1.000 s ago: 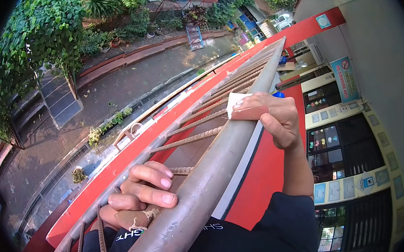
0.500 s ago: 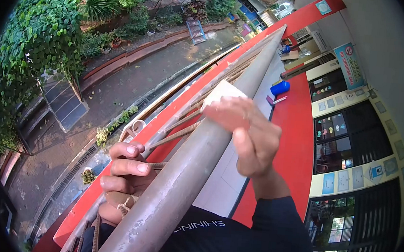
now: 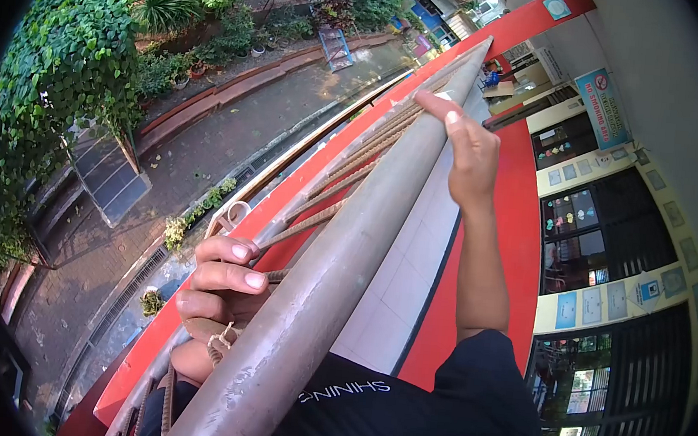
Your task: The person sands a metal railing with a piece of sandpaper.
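A long grey-brown metal pipe (image 3: 337, 258), a handrail, runs slantwise from the bottom of the view toward the top right. Far along it, my right hand (image 3: 469, 150) is closed over the top of the pipe. A sliver of the white block (image 3: 448, 95) shows at its fingers; the rest is hidden. Left of the pipe, my left hand (image 3: 218, 290) has its fingers curled around a ribbed metal bar (image 3: 277, 276) under the rail. A tan piece tied with string (image 3: 223, 336) lies against that hand's palm side.
More ribbed bars (image 3: 340, 177) slant between the pipe and a red ledge (image 3: 132, 373). A paved yard (image 3: 230, 154) with plants lies below left. On the right are a red floor strip (image 3: 489, 272), barred windows (image 3: 598, 406) and a no-smoking sign (image 3: 602, 107).
My right hand has slid up the pipe, away from me, with the white block, and the arm is stretched farther out. My left hand stays nearly in place.
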{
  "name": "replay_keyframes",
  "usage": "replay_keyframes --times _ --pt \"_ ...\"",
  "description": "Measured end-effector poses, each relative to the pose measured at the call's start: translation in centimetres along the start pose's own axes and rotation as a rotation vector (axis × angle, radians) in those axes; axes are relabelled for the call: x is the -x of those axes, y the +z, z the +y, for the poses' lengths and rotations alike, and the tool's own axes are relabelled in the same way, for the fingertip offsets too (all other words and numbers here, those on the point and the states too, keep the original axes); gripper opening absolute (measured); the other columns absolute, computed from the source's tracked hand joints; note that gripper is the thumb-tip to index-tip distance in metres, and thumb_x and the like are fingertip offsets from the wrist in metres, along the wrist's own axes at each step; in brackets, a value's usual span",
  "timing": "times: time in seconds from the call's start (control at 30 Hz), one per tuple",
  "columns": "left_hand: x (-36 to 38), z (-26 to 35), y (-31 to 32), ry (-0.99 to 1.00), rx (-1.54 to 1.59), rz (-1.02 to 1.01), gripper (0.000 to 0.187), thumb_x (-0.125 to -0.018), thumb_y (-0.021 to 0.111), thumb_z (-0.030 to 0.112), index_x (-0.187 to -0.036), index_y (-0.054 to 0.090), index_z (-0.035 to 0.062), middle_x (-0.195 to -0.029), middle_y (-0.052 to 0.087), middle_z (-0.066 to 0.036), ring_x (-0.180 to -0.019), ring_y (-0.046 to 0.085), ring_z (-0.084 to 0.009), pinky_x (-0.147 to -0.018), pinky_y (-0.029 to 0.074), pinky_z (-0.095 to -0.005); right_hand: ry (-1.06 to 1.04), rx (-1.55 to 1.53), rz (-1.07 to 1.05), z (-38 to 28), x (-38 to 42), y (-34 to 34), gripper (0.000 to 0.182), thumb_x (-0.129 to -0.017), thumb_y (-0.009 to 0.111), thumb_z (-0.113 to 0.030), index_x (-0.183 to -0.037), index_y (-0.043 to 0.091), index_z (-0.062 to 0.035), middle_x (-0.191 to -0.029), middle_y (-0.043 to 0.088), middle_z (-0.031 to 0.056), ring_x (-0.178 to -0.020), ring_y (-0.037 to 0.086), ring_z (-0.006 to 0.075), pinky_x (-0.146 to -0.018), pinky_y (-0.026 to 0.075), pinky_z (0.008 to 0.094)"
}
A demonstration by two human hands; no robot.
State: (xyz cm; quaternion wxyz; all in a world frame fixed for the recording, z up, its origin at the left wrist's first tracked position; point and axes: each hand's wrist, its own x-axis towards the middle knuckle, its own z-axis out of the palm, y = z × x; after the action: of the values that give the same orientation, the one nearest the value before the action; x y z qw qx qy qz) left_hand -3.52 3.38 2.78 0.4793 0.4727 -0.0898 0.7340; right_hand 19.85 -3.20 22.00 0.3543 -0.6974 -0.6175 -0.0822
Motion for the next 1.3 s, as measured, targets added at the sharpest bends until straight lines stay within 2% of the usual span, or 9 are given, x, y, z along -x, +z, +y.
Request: replay_keyframes --times 0.23,0.3,0.43,0.57,0.63,0.83,0.93,1.17,1.3 --pt "-0.3 0.2 0.0 -0.03 0.071 -0.042 0.038 -0.095 0.072 0.023 -0.096 0.035 0.0133 -0.113 0.065 -0.015 -0.114 0.055 -0.0321 -0.098 0.046 -0.0481 0.269 0.028 -0.204 -1.2 -1.7 -1.2 0.037 -0.1 0.043 -0.013 -0.112 0.075 0.0023 -0.106 0.075 0.0176 -0.102 0.071 0.0322 -0.098 0.052 0.0407" --pt "-0.7 -0.3 1.1 0.012 0.085 0.062 0.045 -0.107 0.038 0.052 -0.089 0.042 0.0106 -0.11 0.067 -0.018 -0.113 0.054 -0.0356 -0.093 0.047 -0.0488 0.102 -0.025 -0.348 -2.4 -2.6 -1.1 0.036 -0.1 0.045 -0.014 -0.114 0.075 0.0018 -0.105 0.076 0.0172 -0.102 0.071 0.03 -0.098 0.052 0.0401" --pt "-0.7 0.2 0.6 0.025 0.09 0.026 0.025 -0.1 0.065 0.026 -0.092 0.045 0.0131 -0.109 0.069 -0.019 -0.108 0.06 -0.0353 -0.093 0.049 -0.0481 0.009 -0.078 -0.577 -7.7 -2.4 -1.0 0.042 -0.097 0.042 -0.018 -0.109 0.076 0.0053 -0.101 0.076 0.0196 -0.1 0.071 0.0298 -0.097 0.05 0.0356" --pt "-0.2 0.6 0.1 0.027 0.091 0.035 0.02 -0.102 0.062 0.028 -0.095 0.049 0.0146 -0.108 0.07 -0.018 -0.108 0.06 -0.0348 -0.093 0.049 -0.0473 0.364 0.189 -0.498 -2.4 -5.7 -2.3 0.04 -0.1 0.045 -0.02 -0.111 0.076 0.0028 -0.105 0.076 0.0176 -0.098 0.072 0.0243 -0.094 0.052 0.0333" --pt "-0.6 -0.1 0.3 0.05 0.069 0.03 0.019 -0.102 0.061 0.029 -0.096 0.05 0.0149 -0.107 0.07 -0.018 -0.109 0.059 -0.0347 -0.094 0.049 -0.0473 -0.151 0.089 -0.552 -8.7 -1.0 -0.3 0.044 -0.101 0.042 -0.023 -0.112 0.076 0.0024 -0.106 0.076 0.0168 -0.099 0.072 0.0256 -0.096 0.051 0.0329" --pt "-1.3 1.2 0.7 0.008 -0.022 -0.025 0.035 -0.094 0.074 0.019 -0.1 0.041 0.0124 -0.113 0.068 -0.017 -0.11 0.061 -0.034 -0.094 0.051 -0.047 0.245 0.069 -0.275 -1.5 -2.3 -2.0 0.036 -0.1 0.045 -0.008 -0.118 0.074 0.0029 -0.111 0.075 0.019 -0.106 0.071 0.0324 -0.101 0.05 0.0397" --pt "-0.8 0.8 0.6 -0.034 0.063 -0.044 0.046 -0.088 0.08 0.015 -0.102 0.036 0.0106 -0.114 0.066 -0.018 -0.108 0.065 -0.036 -0.089 0.056 -0.0465 -0.242 -0.055 -0.372 -8.6 1.3 0.9 0.032 -0.096 0.05 -0.007 -0.113 0.074 0.0043 -0.11 0.075 0.0191 -0.109 0.07 0.0331 -0.103 0.049 0.0383" --pt "-0.8 0.8 0.6 -0.041 0.181 0.003 0.035 -0.097 0.069 0.021 -0.099 0.037 0.0089 -0.116 0.063 -0.022 -0.105 0.068 -0.0365 -0.088 0.059 -0.0474 0.205 0.085 -0.222 -3.0 -2.3 -0.4 0.038 -0.102 0.042 -0.013 -0.117 0.074 0.0018 -0.109 0.075 0.0194 -0.106 0.07 0.0318 -0.1 0.05 0.0389" --pt "-0.4 0.7 -0.1 -0.034 0.165 -0.062 0.032 -0.1 0.066 0.023 -0.099 0.038 0.0087 -0.117 0.063 -0.023 -0.107 0.068 -0.0379 -0.09 0.058 -0.0477 -0.144 -0.018 -0.358 -6.6 0.2 0.5 0.039 -0.102 0.041 -0.014 -0.117 0.074 0.0026 -0.105 0.076 0.0178 -0.097 0.072 0.0303 -0.097 0.052 0.039"
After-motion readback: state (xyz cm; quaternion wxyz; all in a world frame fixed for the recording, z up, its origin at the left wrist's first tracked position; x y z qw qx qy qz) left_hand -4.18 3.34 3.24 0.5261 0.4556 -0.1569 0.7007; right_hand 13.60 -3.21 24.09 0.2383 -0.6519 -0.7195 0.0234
